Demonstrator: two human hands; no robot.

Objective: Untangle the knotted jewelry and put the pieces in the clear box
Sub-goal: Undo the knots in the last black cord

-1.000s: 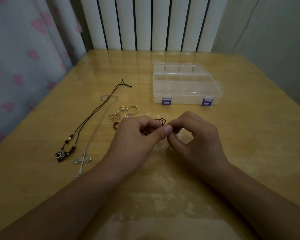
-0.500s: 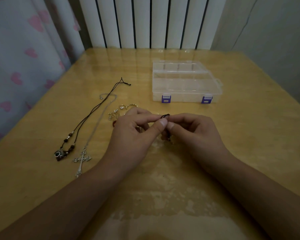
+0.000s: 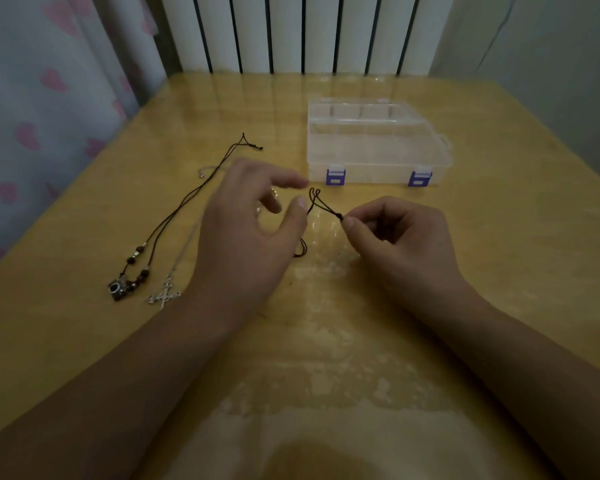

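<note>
Since 0.5 s earlier: left hand (image 3: 246, 233) released, fingers spread; thin black knotted cord (image 3: 321, 206) drawn rightward above yellow wooden table (image 3: 499, 271). Right hand (image 3: 406, 244) pinching cord at knot, thumb against forefinger. Clear plastic compartment box with 2 purple latches (image 3: 371, 147) closed, just beyond.

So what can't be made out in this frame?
- Head view: small rings and charms lie hidden behind the left hand.
- The silver chain above the cross pendant is too thin and dim to trace.
- The dark cord runs into the right hand; its grip is hidden by curled fingers.
</note>
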